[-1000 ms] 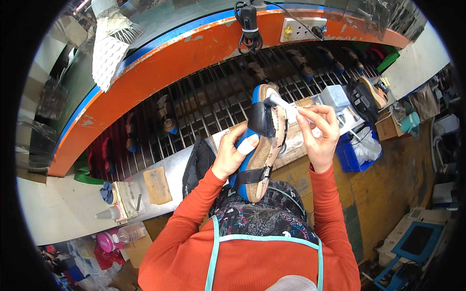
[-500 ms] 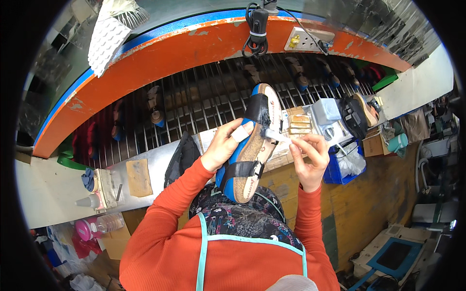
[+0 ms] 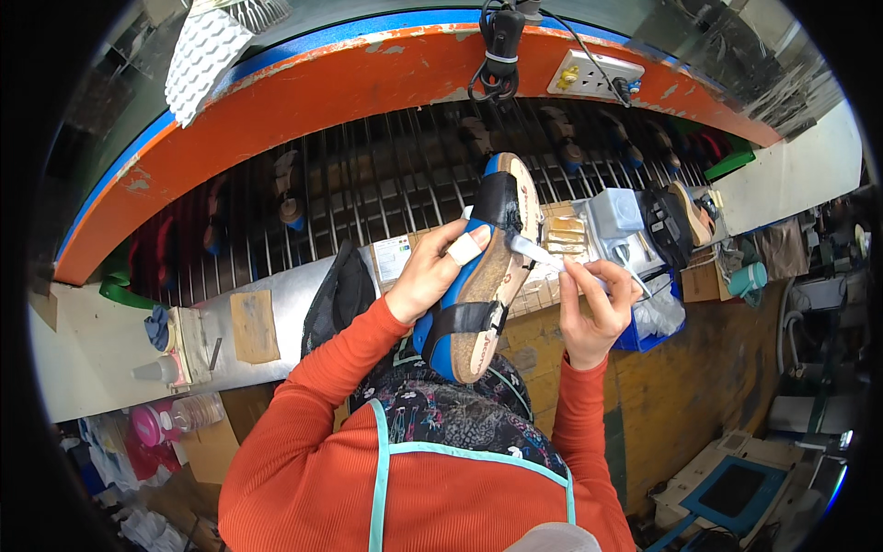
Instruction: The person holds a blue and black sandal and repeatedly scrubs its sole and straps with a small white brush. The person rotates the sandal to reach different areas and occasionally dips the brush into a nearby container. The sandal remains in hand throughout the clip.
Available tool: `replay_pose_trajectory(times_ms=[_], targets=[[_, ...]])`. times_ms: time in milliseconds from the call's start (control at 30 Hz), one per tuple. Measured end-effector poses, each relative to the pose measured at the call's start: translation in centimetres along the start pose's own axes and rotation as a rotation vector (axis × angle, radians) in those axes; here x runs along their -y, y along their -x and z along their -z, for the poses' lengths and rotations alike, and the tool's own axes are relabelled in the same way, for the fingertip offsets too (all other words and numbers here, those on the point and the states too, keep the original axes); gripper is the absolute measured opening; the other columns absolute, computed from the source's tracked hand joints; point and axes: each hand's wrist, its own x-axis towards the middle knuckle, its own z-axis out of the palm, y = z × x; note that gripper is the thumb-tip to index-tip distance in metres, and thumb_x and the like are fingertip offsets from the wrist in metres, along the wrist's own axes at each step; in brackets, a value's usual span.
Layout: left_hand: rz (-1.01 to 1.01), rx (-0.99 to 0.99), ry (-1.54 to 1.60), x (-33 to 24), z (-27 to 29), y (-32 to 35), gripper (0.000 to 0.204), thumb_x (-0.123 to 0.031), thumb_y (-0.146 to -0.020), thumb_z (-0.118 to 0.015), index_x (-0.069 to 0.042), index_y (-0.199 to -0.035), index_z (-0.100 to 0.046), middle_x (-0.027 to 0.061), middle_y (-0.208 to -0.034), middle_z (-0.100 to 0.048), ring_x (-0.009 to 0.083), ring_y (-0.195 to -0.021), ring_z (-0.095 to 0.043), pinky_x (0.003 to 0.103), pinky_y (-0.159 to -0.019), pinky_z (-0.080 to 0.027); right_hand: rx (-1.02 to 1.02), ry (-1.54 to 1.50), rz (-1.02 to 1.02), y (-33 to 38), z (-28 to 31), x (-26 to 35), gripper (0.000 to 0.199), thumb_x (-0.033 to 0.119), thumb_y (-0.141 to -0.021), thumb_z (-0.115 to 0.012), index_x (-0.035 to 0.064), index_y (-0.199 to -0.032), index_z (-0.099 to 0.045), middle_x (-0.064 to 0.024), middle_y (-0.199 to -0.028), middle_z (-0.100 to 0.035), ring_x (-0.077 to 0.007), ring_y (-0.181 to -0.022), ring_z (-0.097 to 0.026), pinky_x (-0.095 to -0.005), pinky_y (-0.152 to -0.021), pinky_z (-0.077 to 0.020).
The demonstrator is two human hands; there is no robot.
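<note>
Left hand (image 3: 429, 271): sandal (image 3: 486, 271) clasped
Right hand (image 3: 594, 315): white tool (image 3: 538, 252) pinched
Bench (image 3: 294, 287): board (image 3: 255, 327) laid toward nine o'clock
Floor (image 3: 708, 351): seen at four o'clock

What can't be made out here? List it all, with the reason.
Head view:
Left hand: most fingers hidden behind the cork-soled sandal.
White brush: tip too small to confirm contact.
Blue bin: floor covered by the plastic bag.
Sandals on rods: small, dim, details lost.

Blue, black, cork-brown sandal (image 3: 487, 269)
</note>
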Motion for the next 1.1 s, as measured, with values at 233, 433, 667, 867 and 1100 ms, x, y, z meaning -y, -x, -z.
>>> replay_pose_trajectory(times_ms=[233, 433, 667, 867, 1100], targets=[[-0.023, -0.020, -0.053, 0.3, -0.3, 0.2, 0.042, -0.040, -0.096, -0.056, 0.000, -0.108, -0.062, 0.0030, -0.093, -0.063, 0.0076, -0.085, -0.058, 0.024, -0.077, -0.047, -0.050, 0.111, 0.047, -0.1, 0.2, 0.2, 0.029, 0.007, -0.068, -0.082, 0.0135, -0.096, -0.076, 0.0008, -0.089, -0.061, -0.0127, -0.081, -0.056, -0.0314, -0.076, -0.0285], [-0.027, -0.041, -0.067, 0.2, -0.2, 0.4, 0.048, -0.044, -0.093, -0.058, 0.001, -0.104, -0.065, 0.0060, -0.089, -0.063, 0.0099, -0.082, -0.056, 0.026, -0.074, -0.046, -0.076, 0.076, 0.035, 0.4, -0.1, 0.3, 0.027, 0.008, -0.069, -0.082, 0.0127, -0.095, -0.076, 0.0010, -0.089, -0.061, -0.0121, -0.081, -0.056, -0.0314, -0.077, -0.0285], [-0.067, -0.038, -0.035, -0.1, -0.1, 0.4, 0.047, -0.043, -0.094, -0.057, 0.002, -0.104, -0.064, 0.0065, -0.089, -0.064, 0.0098, -0.083, -0.057, 0.026, -0.074, -0.046, -0.007, 0.027, 0.015, 1.7, 0.1, 0.5, 0.026, 0.008, -0.069, -0.081, 0.0127, -0.094, -0.076, 0.0007, -0.088, -0.061, -0.0121, -0.078, -0.055, -0.0318, -0.078, -0.0282], [-0.103, -0.079, -0.023, -0.2, -0.3, 0.1, 0.048, -0.044, -0.094, -0.057, 0.002, -0.103, -0.064, 0.0062, -0.089, -0.064, 0.0092, -0.082, -0.056, 0.026, -0.074, -0.047, -0.019, 0.105, 0.060, 2.4, 0.3, 1.2, 0.027, 0.009, -0.069, -0.082, 0.0147, -0.094, -0.076, 0.0021, -0.089, -0.061, -0.0107, -0.077, -0.055, -0.0318, -0.077, -0.0268], [-0.111, -0.130, -0.131, -0.4, 0.0, -0.4, 0.053, -0.051, -0.091, -0.058, 0.002, -0.094, -0.063, 0.0065, -0.079, -0.062, 0.0081, -0.074, -0.054, 0.027, -0.067, -0.046, 0.008, 0.161, 0.116, 3.1, 0.6, 1.6, 0.028, 0.011, -0.067, -0.083, 0.0170, -0.093, -0.076, 0.0024, -0.092, -0.060, -0.0117, -0.070, -0.052, -0.0320, -0.075, -0.0250]])
